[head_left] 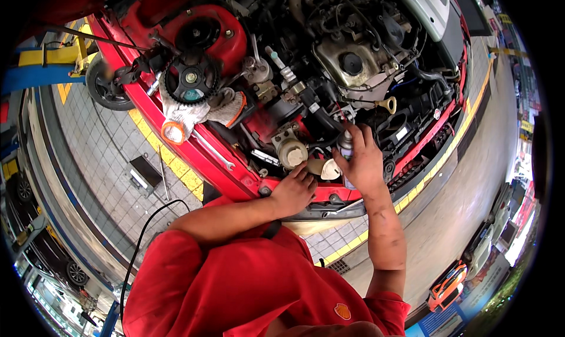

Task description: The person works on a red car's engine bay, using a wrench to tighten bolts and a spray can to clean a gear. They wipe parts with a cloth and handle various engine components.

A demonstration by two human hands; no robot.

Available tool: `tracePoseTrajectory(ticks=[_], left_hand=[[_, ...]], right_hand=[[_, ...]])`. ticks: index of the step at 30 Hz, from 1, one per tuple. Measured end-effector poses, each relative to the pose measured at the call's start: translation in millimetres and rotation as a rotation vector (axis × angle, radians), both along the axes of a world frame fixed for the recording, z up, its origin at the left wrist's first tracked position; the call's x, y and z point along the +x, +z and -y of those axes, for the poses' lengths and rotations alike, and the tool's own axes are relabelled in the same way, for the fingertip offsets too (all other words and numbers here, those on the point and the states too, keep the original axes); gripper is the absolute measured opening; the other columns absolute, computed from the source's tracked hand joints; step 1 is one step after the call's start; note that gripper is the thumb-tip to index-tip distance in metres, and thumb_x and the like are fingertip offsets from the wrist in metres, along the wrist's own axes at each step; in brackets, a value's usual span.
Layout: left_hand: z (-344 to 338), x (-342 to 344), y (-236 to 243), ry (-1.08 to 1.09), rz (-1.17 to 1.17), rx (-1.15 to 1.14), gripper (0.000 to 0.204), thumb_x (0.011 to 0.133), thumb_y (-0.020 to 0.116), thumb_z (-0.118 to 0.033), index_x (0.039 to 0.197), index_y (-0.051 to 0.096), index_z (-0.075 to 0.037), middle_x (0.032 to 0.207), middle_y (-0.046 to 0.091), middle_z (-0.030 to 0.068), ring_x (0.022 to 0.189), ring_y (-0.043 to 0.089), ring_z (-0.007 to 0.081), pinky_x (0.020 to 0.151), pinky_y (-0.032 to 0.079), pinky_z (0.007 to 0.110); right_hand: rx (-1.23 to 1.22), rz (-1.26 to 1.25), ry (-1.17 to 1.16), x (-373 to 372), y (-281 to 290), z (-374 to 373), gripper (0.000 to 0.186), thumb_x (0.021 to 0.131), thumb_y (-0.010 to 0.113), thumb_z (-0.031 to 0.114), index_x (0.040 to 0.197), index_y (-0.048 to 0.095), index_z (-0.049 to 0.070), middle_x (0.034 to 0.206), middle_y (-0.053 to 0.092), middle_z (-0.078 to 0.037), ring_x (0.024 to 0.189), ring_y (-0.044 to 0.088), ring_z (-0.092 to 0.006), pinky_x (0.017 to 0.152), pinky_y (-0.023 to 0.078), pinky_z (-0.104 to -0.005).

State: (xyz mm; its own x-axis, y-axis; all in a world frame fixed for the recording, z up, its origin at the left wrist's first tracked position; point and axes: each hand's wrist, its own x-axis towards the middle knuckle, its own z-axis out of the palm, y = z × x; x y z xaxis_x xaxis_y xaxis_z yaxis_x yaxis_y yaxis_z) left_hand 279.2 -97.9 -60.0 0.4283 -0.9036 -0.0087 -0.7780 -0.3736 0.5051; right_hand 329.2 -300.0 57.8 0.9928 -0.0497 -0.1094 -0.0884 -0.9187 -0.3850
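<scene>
My right hand (364, 163) is wrapped round a spray can (345, 142) over the front of the engine bay. A thin red straw seems to point from the can's top toward the engine. My left hand (296, 193) lies at the front edge of the bay, fingers loosely stretched and holding nothing I can see. Its fingertips are beside a round reservoir (292, 153) with a pale cap. Between my hands is a cream-coloured cap or lid (331, 169). The can's lower part is hidden behind my right hand.
On the red fender (235, 181) lie knit work gloves (189, 110), a black toothed pulley (190, 78) and a wrench (215, 152). The engine's metal cover (338, 57) and hoses fill the bay. A blue and yellow lift arm (44, 66) stands left, above a tiled floor.
</scene>
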Motion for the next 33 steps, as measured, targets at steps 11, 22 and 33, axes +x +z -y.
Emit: tracePoseTrajectory(ticks=[11,22,33], left_hand=[[0.8,-2.2,-0.5,0.003,-0.019,-0.001,0.042,0.089,0.065,-0.038,0.111,0.07,-0.002,0.108,0.07,0.01,0.113,0.061,0.0262,0.123,0.026,0.047],[2.3,-2.3,-3.6,-0.009,-0.026,0.009,0.042,0.09,0.064,-0.038,0.112,0.07,-0.002,0.109,0.07,0.0097,0.113,0.061,0.0256,0.123,0.025,0.046],[4.3,1.1,4.3,-0.008,-0.031,0.011,0.04,0.091,0.064,-0.035,0.112,0.069,-0.002,0.108,0.07,0.0113,0.113,0.061,0.0257,0.122,0.026,0.047]], right_hand=[[-0.064,-0.069,0.016,-14.8,-9.0,19.1,0.059,0.08,0.078,0.023,0.133,0.052,0.014,0.116,0.056,-0.016,0.1,0.063,-0.0395,0.081,0.055,-0.0465],[0.038,-0.072,0.034,-6.9,-4.5,28.1,0.059,0.078,0.078,0.021,0.131,0.054,0.013,0.113,0.058,-0.015,0.099,0.063,-0.04,0.081,0.054,-0.0465],[0.097,-0.036,0.066,2.1,-0.1,33.5,0.059,0.078,0.079,0.023,0.132,0.055,0.015,0.114,0.058,-0.014,0.098,0.064,-0.0393,0.08,0.055,-0.0468]])
